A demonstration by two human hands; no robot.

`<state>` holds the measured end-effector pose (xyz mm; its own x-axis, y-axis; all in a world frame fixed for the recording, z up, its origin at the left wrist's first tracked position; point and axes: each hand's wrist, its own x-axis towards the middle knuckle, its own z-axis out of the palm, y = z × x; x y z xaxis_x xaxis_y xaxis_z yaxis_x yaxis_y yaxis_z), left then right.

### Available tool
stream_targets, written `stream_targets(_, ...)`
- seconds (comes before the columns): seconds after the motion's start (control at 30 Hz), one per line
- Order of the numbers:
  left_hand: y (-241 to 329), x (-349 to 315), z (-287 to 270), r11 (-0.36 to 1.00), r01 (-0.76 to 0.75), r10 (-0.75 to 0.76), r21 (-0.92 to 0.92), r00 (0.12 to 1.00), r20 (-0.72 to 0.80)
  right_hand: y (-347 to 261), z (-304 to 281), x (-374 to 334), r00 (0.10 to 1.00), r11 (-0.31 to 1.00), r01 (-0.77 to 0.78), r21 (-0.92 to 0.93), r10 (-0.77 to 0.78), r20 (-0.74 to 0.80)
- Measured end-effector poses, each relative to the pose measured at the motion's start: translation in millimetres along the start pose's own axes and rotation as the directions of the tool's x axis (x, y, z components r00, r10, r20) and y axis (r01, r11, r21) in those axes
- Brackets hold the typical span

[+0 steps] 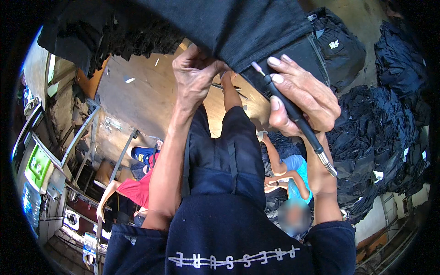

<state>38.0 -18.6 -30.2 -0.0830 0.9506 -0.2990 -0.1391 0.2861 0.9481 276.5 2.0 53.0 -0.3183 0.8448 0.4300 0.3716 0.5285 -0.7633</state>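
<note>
A dark denim garment [263, 27] stretches across the top of the view, its lower edge running between my hands. My left hand [195, 75] is closed in a pinch on that edge. In my right hand [309, 98] is a black pen-shaped rotary grinder [293, 112], gripped between thumb and fingers. Its pinkish tip points up and left and lies over the hem; whether it touches the cloth I cannot tell. A springy metal sleeve forms the grinder's rear end near my wrist.
Large heaps of dark garments [366, 142] fill the right side; another dark stack [119, 36] lies upper left. Brown floor [142, 87] shows below it. A person in red [137, 188] is at lower left, another in light blue [298, 172] at lower right. Metal frames [80, 130] stand left.
</note>
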Motion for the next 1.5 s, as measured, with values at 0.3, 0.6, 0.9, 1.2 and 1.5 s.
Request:
stream_targets(0.3, 2, 1, 3, 1.000, 0.013, -0.013, -0.023, 1.000, -0.013, 1, 2, -3, 0.997, 0.999, -0.007, -0.034, 0.004, -0.077)
stream_targets(0.6, 6, -2, 2, 1.000, 0.018, -0.017, -0.019, 1.000, 0.013, 4, 2, -6, 0.986, 0.997, -0.022, -0.070, 0.010, -0.165)
stream_targets(0.9, 7, -2, 1, 1.000, 0.014, -0.015, 0.022, 1.000, 0.022, 8, 2, -7, 0.976, 0.995, -0.034, -0.093, 0.013, -0.218)
stream_targets(1.2, 1, -1, 1, 0.999, 0.005, -0.004, 0.040, 1.000, -0.017, 7, 0, -11, 0.977, 0.990, -0.083, -0.116, 0.058, -0.204)
stream_targets(1.5, 5, -1, 5, 0.999, 0.028, -0.029, -0.039, 0.999, -0.023, 7, -3, -12, 0.967, 0.985, -0.120, -0.125, 0.087, -0.240)
